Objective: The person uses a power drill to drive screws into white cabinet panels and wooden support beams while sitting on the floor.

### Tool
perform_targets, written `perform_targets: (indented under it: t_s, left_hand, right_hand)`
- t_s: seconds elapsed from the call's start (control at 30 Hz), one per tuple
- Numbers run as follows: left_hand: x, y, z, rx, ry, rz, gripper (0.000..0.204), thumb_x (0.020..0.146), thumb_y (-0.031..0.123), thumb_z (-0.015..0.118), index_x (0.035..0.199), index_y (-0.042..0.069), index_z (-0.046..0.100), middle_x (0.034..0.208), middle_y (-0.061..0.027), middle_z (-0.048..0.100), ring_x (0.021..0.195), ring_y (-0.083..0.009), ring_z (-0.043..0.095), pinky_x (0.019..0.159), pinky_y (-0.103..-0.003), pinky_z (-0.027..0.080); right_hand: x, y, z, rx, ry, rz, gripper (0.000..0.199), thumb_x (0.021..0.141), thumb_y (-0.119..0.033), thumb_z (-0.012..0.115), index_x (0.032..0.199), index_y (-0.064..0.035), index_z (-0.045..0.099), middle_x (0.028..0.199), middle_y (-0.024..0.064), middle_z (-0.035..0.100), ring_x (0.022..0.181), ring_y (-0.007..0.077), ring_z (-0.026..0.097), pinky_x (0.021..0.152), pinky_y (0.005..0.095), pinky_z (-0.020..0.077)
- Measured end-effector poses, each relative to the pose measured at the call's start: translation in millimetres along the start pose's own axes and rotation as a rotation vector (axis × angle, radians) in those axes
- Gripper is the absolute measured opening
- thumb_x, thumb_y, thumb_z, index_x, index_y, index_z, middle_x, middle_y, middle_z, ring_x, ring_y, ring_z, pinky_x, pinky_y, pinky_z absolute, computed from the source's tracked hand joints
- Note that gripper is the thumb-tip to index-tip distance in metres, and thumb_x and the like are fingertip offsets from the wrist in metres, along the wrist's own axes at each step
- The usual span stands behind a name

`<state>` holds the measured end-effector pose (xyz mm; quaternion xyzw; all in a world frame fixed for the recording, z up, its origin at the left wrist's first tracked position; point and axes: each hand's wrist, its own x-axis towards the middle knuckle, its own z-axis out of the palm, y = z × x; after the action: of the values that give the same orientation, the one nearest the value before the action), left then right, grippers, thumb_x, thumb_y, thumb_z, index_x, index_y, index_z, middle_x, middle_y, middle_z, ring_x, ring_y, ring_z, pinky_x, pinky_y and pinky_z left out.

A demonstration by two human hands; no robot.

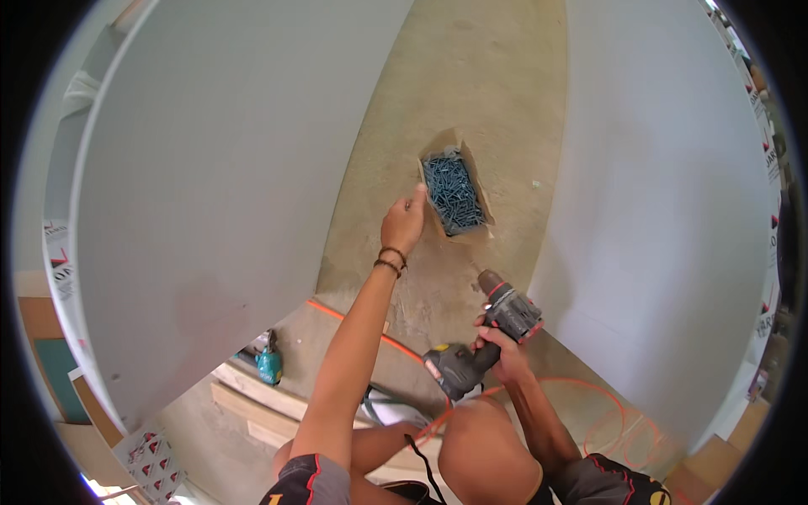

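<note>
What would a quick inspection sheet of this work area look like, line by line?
Surface: bare concrete floor, dusty, between two large grey boards.
Job's things: open cardboard box of dark screws on the floor; cordless drill.
Clutter: wood planks and a small teal tool at lower left.
Hands: left hand reaches to the box's edge, fingers pinched, hold unclear; right hand grips the drill.
Cables: orange cord looped on the floor by the knees.
Surroundings: stacked printed packaging at the edges.

Bright even daylight | soft shadows | sharp centre | fisheye bending (dark vignette at rim)
</note>
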<state>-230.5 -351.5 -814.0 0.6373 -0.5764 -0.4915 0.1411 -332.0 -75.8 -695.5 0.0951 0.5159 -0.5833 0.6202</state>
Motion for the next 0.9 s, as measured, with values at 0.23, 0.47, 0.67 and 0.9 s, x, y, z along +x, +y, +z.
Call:
perform_targets:
  t_s: [0.23, 0.47, 0.67, 0.9]
  left_hand:
    - [-4, 59, -18, 0.619, -0.209, -0.127, 0.049, 0.087, 0.052, 0.060, 0.101, 0.007, 0.073, 0.101, -0.0185, 0.071, 0.096, -0.0349, 0.068, 0.081, -0.044, 0.052]
    - [5, 112, -14, 0.577, -0.229, -0.220, 0.048, 0.089, 0.049, 0.058, 0.102, 0.006, 0.072, 0.103, -0.0201, 0.070, 0.098, -0.0367, 0.067, 0.083, -0.046, 0.052]
    - [16, 92, -16, 0.524, -0.318, -0.277, 0.046, 0.094, 0.045, 0.053, 0.109, 0.004, 0.068, 0.113, -0.0225, 0.067, 0.107, -0.0388, 0.063, 0.091, -0.049, 0.050]
    - [14, 109, -34, 0.505, -0.340, -0.344, 0.039, 0.094, 0.039, 0.056, 0.097, 0.003, 0.070, 0.100, -0.0234, 0.069, 0.099, -0.0406, 0.065, 0.085, -0.049, 0.051]
  right_hand:
    - [11, -100, 63, -0.898, 0.372, -0.714, 0.052, 0.075, -0.021, 0.085, 0.108, -0.0022, 0.051, 0.080, 0.0114, 0.065, 0.068, 0.0239, 0.066, 0.066, 0.0326, 0.0513]
    - [127, -183, 139, -1.342, 0.577, -0.463, 0.087, 0.051, -0.048, 0.094, 0.110, -0.0038, 0.047, 0.102, 0.0219, 0.066, 0.095, 0.0455, 0.063, 0.079, 0.0515, 0.0477]
    - [164, -173, 162, -1.421, 0.513, -0.448, 0.052, 0.078, -0.032, 0.075, 0.115, -0.0075, 0.049, 0.100, 0.0233, 0.066, 0.097, 0.0470, 0.062, 0.078, 0.0529, 0.0481]
    - [159, -202, 173, -1.247, 0.439, -0.311, 0.045, 0.074, -0.018, 0.077, 0.112, -0.0080, 0.056, 0.093, 0.0233, 0.067, 0.092, 0.0463, 0.064, 0.075, 0.0485, 0.0501]
